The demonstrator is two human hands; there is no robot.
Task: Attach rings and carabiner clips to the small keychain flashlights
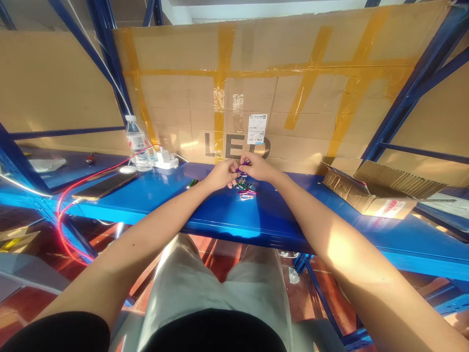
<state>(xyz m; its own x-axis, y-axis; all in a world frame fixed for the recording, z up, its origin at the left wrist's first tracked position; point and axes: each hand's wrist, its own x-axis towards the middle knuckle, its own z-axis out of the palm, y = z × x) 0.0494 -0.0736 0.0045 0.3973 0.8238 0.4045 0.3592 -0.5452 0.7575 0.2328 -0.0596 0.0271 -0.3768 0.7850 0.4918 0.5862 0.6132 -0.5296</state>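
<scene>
Over the blue shelf top, my left hand [223, 174] and my right hand [254, 167] meet with their fingers pinched. Between the fingertips shows a small purple shiny piece [243, 170], which looks like a carabiner clip; both hands seem to grip it, partly hidden by the fingers. Just below lies a little heap of colourful metallic clips, with a green one [243, 185] and a pink one [248, 193] visible. Some are loop-shaped, but their details are too small to make out. A few more small pieces [192, 183] lie left of my left wrist.
A dark phone [106, 186], a water bottle [138, 144] and a white power adapter [164, 159] with a red cable [91, 180] stand left. An open cardboard box [381, 190] sits right. A large cardboard sheet [176, 107] backs the blue shelf [220, 215].
</scene>
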